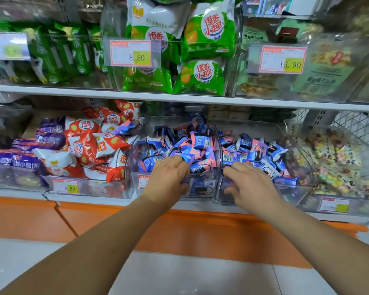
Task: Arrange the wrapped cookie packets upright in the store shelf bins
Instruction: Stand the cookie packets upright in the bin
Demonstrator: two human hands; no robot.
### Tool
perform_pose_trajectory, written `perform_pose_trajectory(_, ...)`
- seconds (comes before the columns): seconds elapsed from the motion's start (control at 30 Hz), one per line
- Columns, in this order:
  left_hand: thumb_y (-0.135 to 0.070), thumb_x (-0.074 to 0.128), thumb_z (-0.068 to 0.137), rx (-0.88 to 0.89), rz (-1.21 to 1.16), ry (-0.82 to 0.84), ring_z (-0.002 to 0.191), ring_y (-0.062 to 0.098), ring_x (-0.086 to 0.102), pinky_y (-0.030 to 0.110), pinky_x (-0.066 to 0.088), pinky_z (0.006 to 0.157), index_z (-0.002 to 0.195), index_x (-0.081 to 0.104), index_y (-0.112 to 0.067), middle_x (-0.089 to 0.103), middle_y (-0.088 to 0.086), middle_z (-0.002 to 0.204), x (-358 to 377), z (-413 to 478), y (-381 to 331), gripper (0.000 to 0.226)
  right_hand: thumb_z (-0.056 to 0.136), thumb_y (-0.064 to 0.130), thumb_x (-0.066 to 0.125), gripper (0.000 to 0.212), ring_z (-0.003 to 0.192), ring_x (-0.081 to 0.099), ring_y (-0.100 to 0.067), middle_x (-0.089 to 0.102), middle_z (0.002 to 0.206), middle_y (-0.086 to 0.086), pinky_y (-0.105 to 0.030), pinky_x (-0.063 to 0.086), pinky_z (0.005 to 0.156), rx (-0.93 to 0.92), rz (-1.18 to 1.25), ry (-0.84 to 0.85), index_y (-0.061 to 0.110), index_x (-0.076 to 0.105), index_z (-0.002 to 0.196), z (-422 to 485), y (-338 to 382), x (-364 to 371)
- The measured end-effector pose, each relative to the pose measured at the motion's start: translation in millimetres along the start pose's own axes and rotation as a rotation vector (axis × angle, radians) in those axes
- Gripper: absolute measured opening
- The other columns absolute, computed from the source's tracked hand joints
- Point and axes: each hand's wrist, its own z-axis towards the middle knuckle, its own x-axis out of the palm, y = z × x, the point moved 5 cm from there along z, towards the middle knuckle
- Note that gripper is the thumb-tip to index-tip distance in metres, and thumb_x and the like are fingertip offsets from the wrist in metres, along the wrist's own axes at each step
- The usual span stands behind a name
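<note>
At lower-shelf bins (296, 191): L hand (168, 175) fingers flat on cookie packets (198, 143); R hand (250, 184) fingers spread, loose.

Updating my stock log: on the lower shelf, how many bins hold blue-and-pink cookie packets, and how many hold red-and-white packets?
Bins of blue-and-pink packets: 2, left bin and right bin
Bins of red-and-white packets: 1, red-and-white bin
Total: 3

Bright even light, edges blurred w/ wide-angle warp, center sharp
</note>
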Motion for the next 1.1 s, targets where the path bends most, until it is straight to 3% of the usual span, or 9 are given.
perform_pose_trajectory(0.1, -0.02, 0.084, 0.075, 0.036, 0.023, -0.002, 0.081, 0.018, 0.034, 0.034, 0.024, 0.073, 0.083, 0.044, -0.024, 0.04, -0.006, 0.088, -4.1, 4.2, -0.2, 0.041, 0.064, 0.024, 0.092, 0.045, 0.071, 0.054, -0.023, 0.042, 0.077, 0.007, -0.035, 0.041, 0.059, -0.027, -0.004, -0.051, 0.023, 0.05, 0.082, 2.0, -0.9, -3.7)
perform_pose_trajectory(0.3, -0.016, 0.085, 0.068, 0.131, 0.054, -0.055, 0.079, 0.016, 0.032, 0.034, 0.024, 0.068, 0.083, 0.047, -0.022, 0.037, -0.009, 0.087, -18.1, 4.7, -9.5, 0.042, 0.069, 0.02, 0.089, 0.04, 0.073, 0.051, -0.022, 0.042, 0.078, 0.008, -0.031, 0.035, 0.061, -0.069, 0.021, -0.151, 0.021, 0.051, 0.083, 2.0, -6.7, -21.0)
perform_pose_trajectory(0.5, -0.019, 0.081, 0.071, 0.136, 0.033, -0.071, 0.078, 0.017, 0.035, 0.033, 0.025, 0.068, 0.082, 0.046, -0.024, 0.039, -0.008, 0.086, -28.8, -13.7, -11.6, 0.037, 0.068, 0.019, 0.088, 0.04, 0.072, 0.052, -0.022, 0.048, 0.078, 0.006, -0.035, 0.045, 0.057, -0.13, 0.058, -0.163, 0.021, 0.05, 0.082, -11.8, 8.9, -32.0)
perform_pose_trajectory(0.6, -0.016, 0.078, 0.068, 0.174, 0.023, -0.059, 0.076, 0.022, 0.042, 0.033, 0.025, 0.064, 0.08, 0.05, -0.02, 0.045, -0.003, 0.084, -30.2, -27.6, -19.2, 0.031, 0.069, 0.021, 0.086, 0.04, 0.076, 0.054, -0.024, 0.049, 0.079, 0.006, -0.031, 0.038, 0.059, -0.127, 0.041, -0.153, 0.022, 0.048, 0.082, -23.6, 12.4, -32.3)
perform_pose_trajectory(0.77, -0.011, 0.068, 0.067, 0.238, 0.014, -0.049, 0.071, 0.027, 0.048, 0.033, 0.023, 0.06, 0.077, 0.053, -0.017, 0.05, 0.002, 0.081, -26.5, -54.4, -34.6, 0.019, 0.066, 0.026, 0.085, 0.042, 0.079, 0.058, -0.024, 0.05, 0.082, 0.007, -0.033, 0.043, 0.062, -0.142, 0.012, -0.068, 0.025, 0.047, 0.085, -47.2, 19.7, -23.1)
perform_pose_trajectory(0.9, -0.013, 0.059, 0.067, 0.187, -0.122, -0.036, 0.07, 0.024, 0.047, 0.035, 0.035, 0.059, 0.073, 0.04, -0.026, 0.048, -0.001, 0.078, -34.9, -64.6, -29.4, 0.024, 0.067, 0.031, 0.086, 0.044, 0.077, 0.06, -0.022, 0.05, 0.082, 0.008, -0.033, 0.045, 0.06, -0.136, -0.01, -0.015, 0.027, 0.046, 0.086, -62.0, 32.0, -19.2)
perform_pose_trajectory(1.1, -0.008, 0.069, 0.063, 0.095, -0.198, 0.078, 0.071, 0.013, 0.038, 0.031, 0.031, 0.064, 0.07, 0.044, -0.026, 0.044, -0.009, 0.077, -40.1, -71.7, -21.9, 0.032, 0.088, 0.041, 0.068, 0.029, 0.102, 0.056, -0.021, 0.052, 0.102, 0.007, -0.035, 0.047, 0.079, -0.094, -0.02, 0.118, 0.027, 0.047, 0.103, -68.7, 44.0, -28.5)
